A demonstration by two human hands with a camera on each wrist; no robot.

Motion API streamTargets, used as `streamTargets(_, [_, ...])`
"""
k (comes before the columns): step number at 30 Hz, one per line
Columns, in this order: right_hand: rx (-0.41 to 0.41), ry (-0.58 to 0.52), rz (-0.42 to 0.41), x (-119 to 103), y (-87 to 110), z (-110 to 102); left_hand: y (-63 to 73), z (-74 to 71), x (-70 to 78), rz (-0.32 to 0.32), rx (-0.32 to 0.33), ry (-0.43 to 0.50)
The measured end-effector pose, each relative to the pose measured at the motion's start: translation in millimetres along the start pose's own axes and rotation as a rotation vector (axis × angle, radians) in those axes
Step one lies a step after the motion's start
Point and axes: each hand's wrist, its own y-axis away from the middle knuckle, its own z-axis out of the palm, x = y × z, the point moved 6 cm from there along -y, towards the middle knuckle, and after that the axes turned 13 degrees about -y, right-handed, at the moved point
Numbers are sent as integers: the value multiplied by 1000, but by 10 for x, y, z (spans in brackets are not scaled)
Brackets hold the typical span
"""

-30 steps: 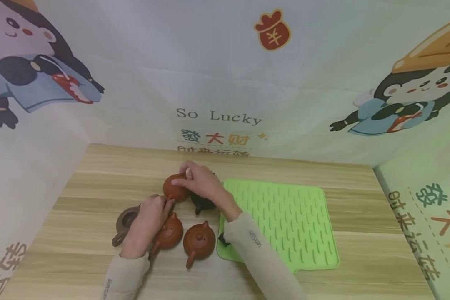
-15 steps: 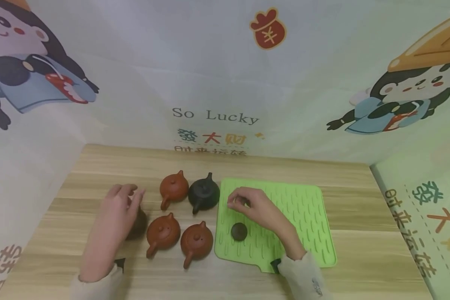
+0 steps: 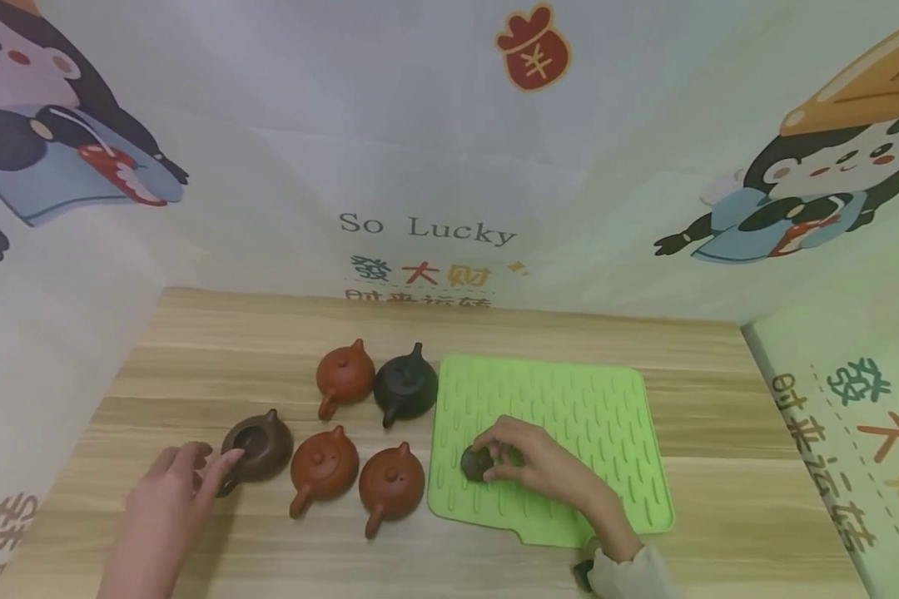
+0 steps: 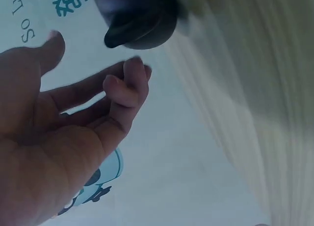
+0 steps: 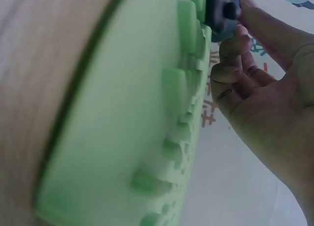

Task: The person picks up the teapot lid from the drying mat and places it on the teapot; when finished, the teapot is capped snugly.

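Note:
A dark brown teapot (image 3: 273, 453) without its lid stands at the left, its round opening showing. My left hand (image 3: 166, 499) is beside its handle, fingers loosely bent and thumb out. In the left wrist view a gap lies between this hand (image 4: 73, 113) and the dark teapot (image 4: 142, 19); nothing is in the fingers. On the green mat (image 3: 569, 416) a dark round lid (image 3: 474, 466) lies near the left edge. My right hand (image 3: 543, 462) pinches the lid between thumb and fingertips. The right wrist view shows the lid's knob (image 5: 230, 11) at those fingertips.
Several lidded teapots stand between the brown one and the mat: a reddish one (image 3: 345, 376) and a black one (image 3: 406, 387) behind, two reddish ones (image 3: 324, 464) (image 3: 392, 482) in front. A printed cloth (image 3: 419, 150) walls the wooden table (image 3: 719, 482) at the back and sides.
My left hand has left the back reddish teapot, passed over the brown one and drawn back toward its handle. My right hand has moved right onto the mat and down to the lid.

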Motion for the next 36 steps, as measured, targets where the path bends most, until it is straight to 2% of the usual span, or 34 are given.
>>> streamTargets(5, [-9, -24, 14, 14, -38, 53, 79, 144, -24, 57, -48, -46])
streamTargets(7, [-10, -35, 21, 26, -48, 68, 102, 249, -88, 55, -102, -60])
streamTargets(9, [-10, -45, 28, 38, -57, 77, 131, 411, -219, 60, -121, -65])
streamTargets(12, [-8, -49, 32, 51, -64, 78, 171, 668, -445, 81, -95, -50])
streamTargets(15, [-7, -55, 34, 51, -66, 75, 210, 859, -625, 112, -20, -38])
streamTargets(18, [-6, -58, 13, 47, -64, 75, 226, 867, -633, 119, 11, -34])
streamTargets(22, [-5, -60, -14, 52, -60, 77, 220, 692, -473, 108, 1, 8])
streamTargets(24, [-2, -68, 7, 61, -58, 77, 210, 606, -393, 106, -19, 42])
streamTargets(29, [17, -56, 70, 83, -67, 79, 207, 651, -410, 94, -24, 8])
streamTargets(31, [29, -47, 76, 88, -78, 83, 213, 675, -433, 82, -19, -1])
streamTargets(36, [50, -39, 68, 40, -122, 112, 227, 619, -413, 74, -14, 28])
